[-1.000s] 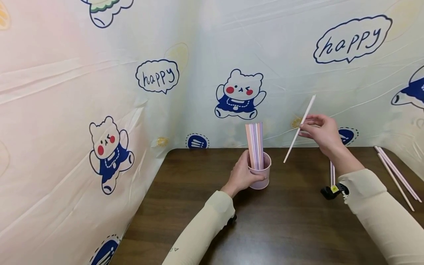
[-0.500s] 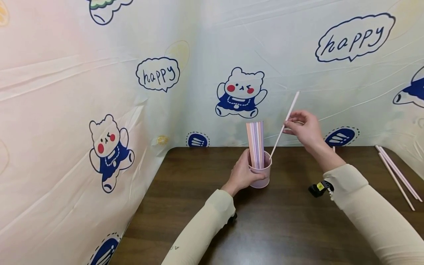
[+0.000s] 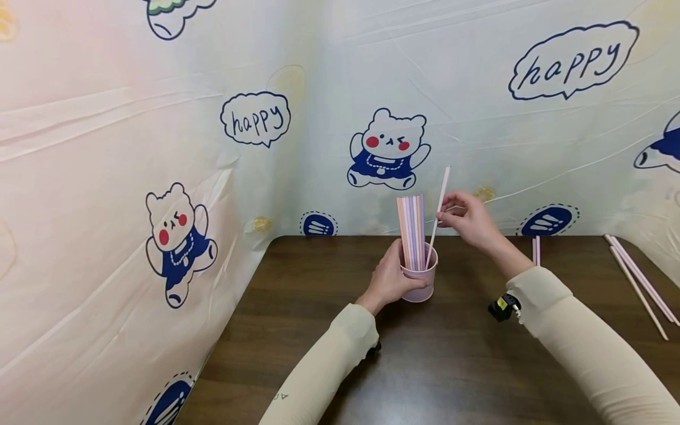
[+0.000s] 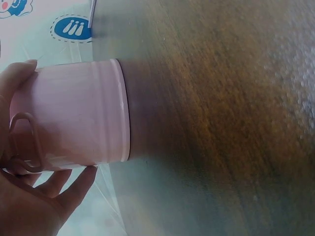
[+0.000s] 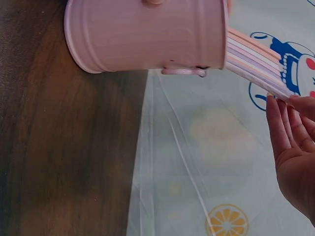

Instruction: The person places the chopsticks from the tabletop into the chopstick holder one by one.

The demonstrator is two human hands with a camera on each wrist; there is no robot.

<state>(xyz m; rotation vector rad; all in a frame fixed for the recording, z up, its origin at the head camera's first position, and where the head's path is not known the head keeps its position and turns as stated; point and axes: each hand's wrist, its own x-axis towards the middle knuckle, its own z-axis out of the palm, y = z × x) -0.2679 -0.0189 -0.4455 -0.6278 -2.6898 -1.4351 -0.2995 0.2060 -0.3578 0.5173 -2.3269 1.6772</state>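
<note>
A pink bucket-like cup (image 3: 419,287) with small handles stands on the dark wooden table, and my left hand (image 3: 390,277) grips it around the side. Several pastel paper straws (image 3: 410,233), in orange, pink and purple, stand upright inside, leaning slightly left. My right hand (image 3: 467,221) pinches one pale pink straw (image 3: 442,192) between thumb and fingers, its lower end inside the cup near the right rim. In the left wrist view, the thumb and fingers curl around the cup wall (image 4: 74,113). The right wrist view has the fingertips on the pinched straw beside the others.
Two pinkish straws (image 3: 536,251) lie on the table behind the right forearm. Farther right, several more straws (image 3: 640,283) lie near the table's right edge. A printed curtain (image 3: 319,118) with cartoon bears hangs along the back and left sides of the table (image 3: 425,372).
My right hand has moved left and then down, bringing the pale straw from beside the cup to inside it. My left hand has stayed on the cup.
</note>
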